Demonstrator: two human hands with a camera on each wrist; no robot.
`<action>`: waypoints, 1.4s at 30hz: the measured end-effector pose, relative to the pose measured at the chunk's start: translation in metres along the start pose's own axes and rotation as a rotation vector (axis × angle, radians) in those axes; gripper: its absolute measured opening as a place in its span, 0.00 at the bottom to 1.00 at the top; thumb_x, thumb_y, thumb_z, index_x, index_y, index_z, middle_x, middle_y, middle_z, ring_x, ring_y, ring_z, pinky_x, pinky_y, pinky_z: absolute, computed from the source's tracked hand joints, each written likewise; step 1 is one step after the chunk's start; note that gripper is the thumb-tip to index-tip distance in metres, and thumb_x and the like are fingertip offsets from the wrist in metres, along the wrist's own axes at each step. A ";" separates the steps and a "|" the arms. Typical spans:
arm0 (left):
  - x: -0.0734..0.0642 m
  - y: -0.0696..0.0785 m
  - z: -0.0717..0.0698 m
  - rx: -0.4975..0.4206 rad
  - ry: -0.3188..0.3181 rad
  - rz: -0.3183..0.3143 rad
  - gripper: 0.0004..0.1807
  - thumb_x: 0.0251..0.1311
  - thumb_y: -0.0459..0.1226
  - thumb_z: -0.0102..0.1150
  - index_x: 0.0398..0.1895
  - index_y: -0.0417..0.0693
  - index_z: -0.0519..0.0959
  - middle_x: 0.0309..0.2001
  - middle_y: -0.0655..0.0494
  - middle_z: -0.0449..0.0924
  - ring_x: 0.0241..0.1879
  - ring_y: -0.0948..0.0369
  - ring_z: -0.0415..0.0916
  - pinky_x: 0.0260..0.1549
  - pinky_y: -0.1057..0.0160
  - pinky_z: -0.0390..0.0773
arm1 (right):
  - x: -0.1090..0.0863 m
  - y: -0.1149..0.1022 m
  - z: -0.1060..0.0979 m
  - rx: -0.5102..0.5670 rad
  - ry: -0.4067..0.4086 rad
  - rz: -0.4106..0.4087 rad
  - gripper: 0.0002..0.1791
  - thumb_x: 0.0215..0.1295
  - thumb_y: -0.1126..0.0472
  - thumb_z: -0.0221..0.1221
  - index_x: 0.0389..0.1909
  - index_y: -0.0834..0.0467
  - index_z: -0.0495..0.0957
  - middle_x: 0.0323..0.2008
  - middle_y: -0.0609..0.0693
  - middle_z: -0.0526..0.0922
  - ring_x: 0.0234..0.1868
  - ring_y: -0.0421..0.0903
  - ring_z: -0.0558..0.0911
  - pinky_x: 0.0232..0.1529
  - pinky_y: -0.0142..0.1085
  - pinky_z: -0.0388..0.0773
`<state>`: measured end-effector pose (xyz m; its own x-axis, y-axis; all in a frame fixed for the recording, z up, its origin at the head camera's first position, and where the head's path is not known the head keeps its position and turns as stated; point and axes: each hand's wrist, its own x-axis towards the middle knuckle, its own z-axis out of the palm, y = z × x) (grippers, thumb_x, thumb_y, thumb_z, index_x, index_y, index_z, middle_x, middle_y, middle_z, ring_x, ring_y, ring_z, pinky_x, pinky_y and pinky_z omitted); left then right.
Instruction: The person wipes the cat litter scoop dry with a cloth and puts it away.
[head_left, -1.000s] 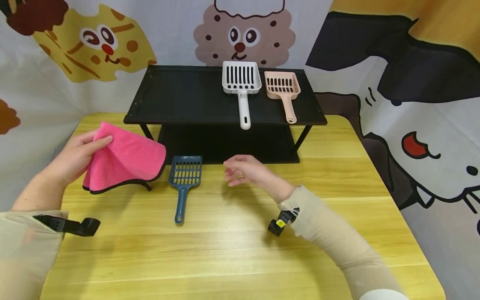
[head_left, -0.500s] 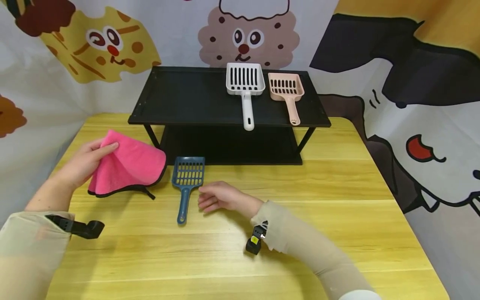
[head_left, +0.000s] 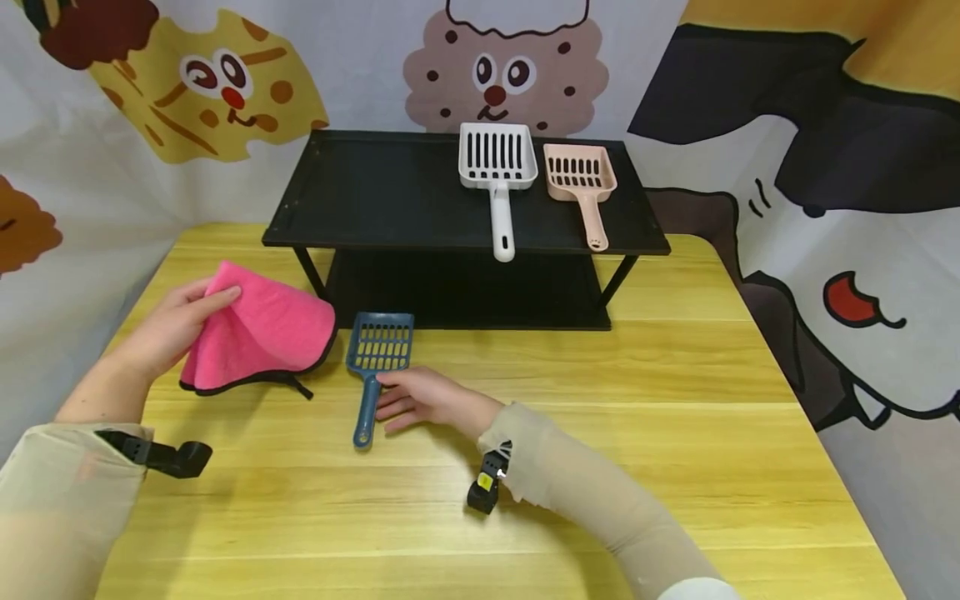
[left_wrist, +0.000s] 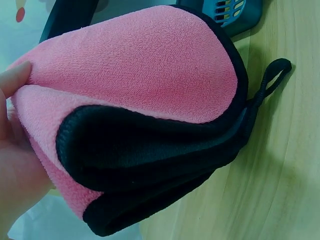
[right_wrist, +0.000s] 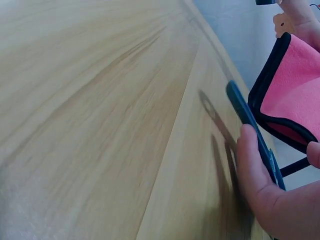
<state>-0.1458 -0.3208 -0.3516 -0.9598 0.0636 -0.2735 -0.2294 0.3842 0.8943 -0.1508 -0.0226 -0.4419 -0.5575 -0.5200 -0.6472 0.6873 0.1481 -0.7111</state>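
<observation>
A bright pink towel (head_left: pixel 262 329) with black edging and a small black loop hangs folded above the table's left side. My left hand (head_left: pixel 168 329) grips its upper left corner, thumb on top. In the left wrist view, the towel's (left_wrist: pixel 150 55) dark inner folds show. To its right lies a blue slotted litter scoop (head_left: pixel 367 414), handle toward me. My right hand (head_left: pixel 427 400) is at the right side of that handle, thumb by the neck, fingers loosely extended. In the right wrist view, one finger meets the scoop handle (right_wrist: pixel 242 102), while the thumb stands apart.
Behind the blue scoop stands a black two-level rack (head_left: pixel 375 192). On its top lie a white litter scoop (head_left: pixel 502 221) and a pale pink one (head_left: pixel 592 221), handles overhanging the front edge. A printed cloth backdrop (head_left: pixel 360 75) hangs behind the wooden table (head_left: pixel 637 433).
My right hand has moved left and toward me, from in front of the rack to the blue scoop's handle. My left hand, still gripping the towel, has come down slightly.
</observation>
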 end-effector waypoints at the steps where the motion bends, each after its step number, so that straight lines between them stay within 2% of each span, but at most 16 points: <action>1: 0.000 0.000 0.000 -0.004 -0.002 0.003 0.07 0.70 0.46 0.42 0.38 0.70 0.72 0.29 0.70 0.74 0.27 0.70 0.77 0.28 0.71 0.78 | 0.000 0.000 0.000 0.001 0.002 0.003 0.15 0.70 0.56 0.49 0.49 0.63 0.70 0.43 0.62 0.78 0.48 0.61 0.80 0.50 0.52 0.76; 7: 0.001 0.001 0.001 -0.049 -0.013 0.039 0.08 0.70 0.43 0.43 0.37 0.67 0.74 0.28 0.69 0.75 0.27 0.70 0.77 0.28 0.70 0.78 | -0.008 -0.002 -0.006 0.038 0.007 0.009 0.11 0.70 0.57 0.47 0.42 0.61 0.70 0.31 0.54 0.74 0.32 0.50 0.78 0.53 0.55 0.73; 9: 0.001 0.001 0.001 -0.057 -0.017 0.045 0.08 0.70 0.43 0.43 0.37 0.67 0.74 0.28 0.69 0.75 0.27 0.70 0.77 0.28 0.70 0.78 | -0.011 -0.002 -0.009 0.056 0.010 0.010 0.09 0.70 0.57 0.47 0.38 0.60 0.70 0.30 0.52 0.73 0.29 0.48 0.77 0.55 0.56 0.71; 12: 0.002 0.001 0.002 -0.061 -0.018 0.044 0.08 0.70 0.43 0.43 0.37 0.67 0.74 0.28 0.69 0.75 0.27 0.70 0.77 0.28 0.70 0.78 | -0.015 0.000 -0.015 0.115 0.030 0.014 0.11 0.71 0.58 0.45 0.40 0.62 0.69 0.30 0.53 0.73 0.27 0.48 0.78 0.54 0.56 0.71; 14: 0.002 0.001 0.002 -0.058 -0.017 0.037 0.08 0.70 0.43 0.43 0.37 0.68 0.74 0.28 0.69 0.75 0.28 0.71 0.77 0.28 0.70 0.78 | -0.017 0.001 -0.019 0.141 0.043 0.019 0.14 0.71 0.58 0.44 0.47 0.65 0.69 0.30 0.52 0.73 0.26 0.47 0.78 0.48 0.52 0.77; 16: 0.002 0.002 0.003 -0.048 -0.015 0.032 0.08 0.70 0.44 0.43 0.37 0.68 0.73 0.28 0.70 0.75 0.28 0.71 0.77 0.29 0.70 0.78 | -0.018 0.003 -0.023 0.155 0.057 0.018 0.19 0.72 0.58 0.44 0.54 0.67 0.66 0.31 0.52 0.72 0.24 0.46 0.77 0.38 0.44 0.82; 19: 0.003 0.003 0.005 -0.032 -0.015 0.032 0.08 0.70 0.44 0.43 0.37 0.69 0.73 0.29 0.71 0.75 0.28 0.71 0.77 0.29 0.70 0.78 | -0.021 0.004 -0.029 0.128 0.064 0.012 0.22 0.72 0.58 0.42 0.59 0.68 0.64 0.29 0.50 0.72 0.21 0.41 0.75 0.23 0.29 0.75; 22: 0.004 0.005 0.007 -0.026 -0.021 0.036 0.08 0.70 0.44 0.43 0.37 0.69 0.73 0.29 0.71 0.75 0.28 0.71 0.77 0.28 0.70 0.78 | -0.024 0.004 -0.035 0.106 0.063 -0.011 0.22 0.73 0.58 0.41 0.60 0.67 0.63 0.26 0.49 0.74 0.18 0.38 0.71 0.17 0.24 0.67; 29: 0.008 0.006 0.015 -0.013 -0.031 0.041 0.07 0.69 0.45 0.44 0.38 0.70 0.72 0.30 0.72 0.75 0.29 0.72 0.76 0.29 0.71 0.77 | -0.036 0.003 -0.055 0.151 -0.014 -0.048 0.15 0.75 0.59 0.36 0.56 0.61 0.61 0.21 0.46 0.73 0.12 0.33 0.61 0.11 0.21 0.56; 35: 0.008 0.010 0.023 0.030 -0.023 0.038 0.04 0.69 0.47 0.44 0.39 0.69 0.71 0.30 0.73 0.74 0.29 0.72 0.75 0.30 0.71 0.76 | -0.048 0.003 -0.075 0.135 -0.088 -0.061 0.14 0.75 0.58 0.36 0.54 0.60 0.61 0.21 0.46 0.74 0.11 0.33 0.61 0.11 0.21 0.57; 42: 0.010 0.017 0.034 0.076 -0.017 0.056 0.06 0.68 0.49 0.46 0.42 0.64 0.71 0.31 0.70 0.72 0.29 0.70 0.73 0.29 0.70 0.75 | -0.064 0.000 -0.093 0.099 -0.123 -0.087 0.13 0.75 0.59 0.35 0.53 0.59 0.62 0.20 0.45 0.76 0.11 0.32 0.62 0.11 0.21 0.57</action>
<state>-0.1538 -0.2818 -0.3511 -0.9677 0.1021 -0.2305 -0.1621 0.4482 0.8791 -0.1582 0.0887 -0.4262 -0.5599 -0.6272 -0.5415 0.6847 0.0179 -0.7286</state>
